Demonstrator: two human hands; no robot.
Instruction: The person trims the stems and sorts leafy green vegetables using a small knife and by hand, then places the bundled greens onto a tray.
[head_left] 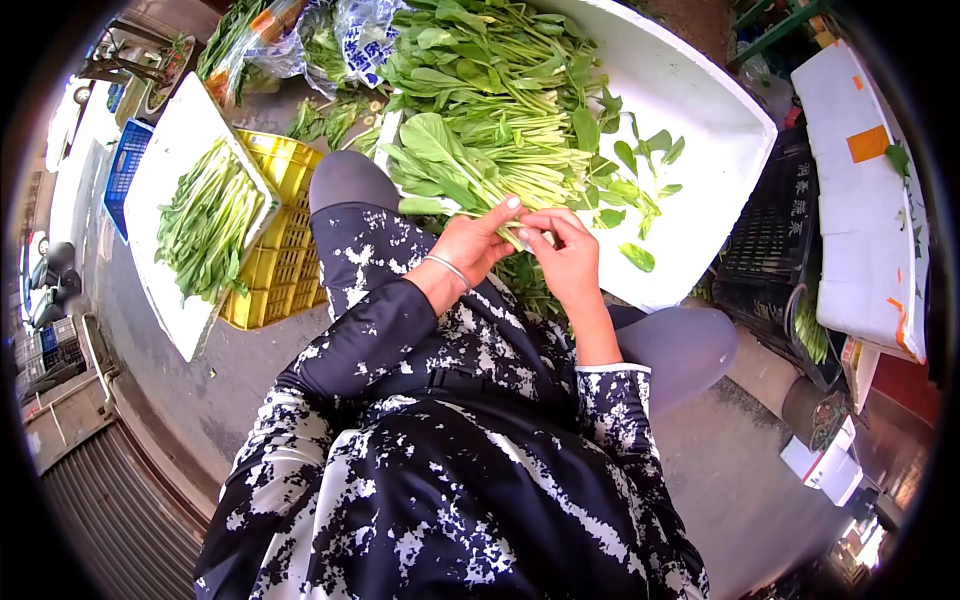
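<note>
My left hand (468,252), with a bracelet at the wrist, grips the stems of a leafy green stalk (433,160) whose broad leaves point up and left. Close beside it on the right, my right hand (567,250) pinches at the cut end of the same stems. Both hands are over my lap, at the near edge of a white foam box (700,110). A large pile of leafy greens (480,60) fills the box's left part, stems toward the right. Loose leaves (637,256) lie on the box's white floor.
On the left, a white foam lid (160,140) holding a bundle of greens (205,220) rests on a yellow crate (285,262). A blue crate (127,170) is behind it. A black crate (765,230) and another white foam box (850,200) stand at right.
</note>
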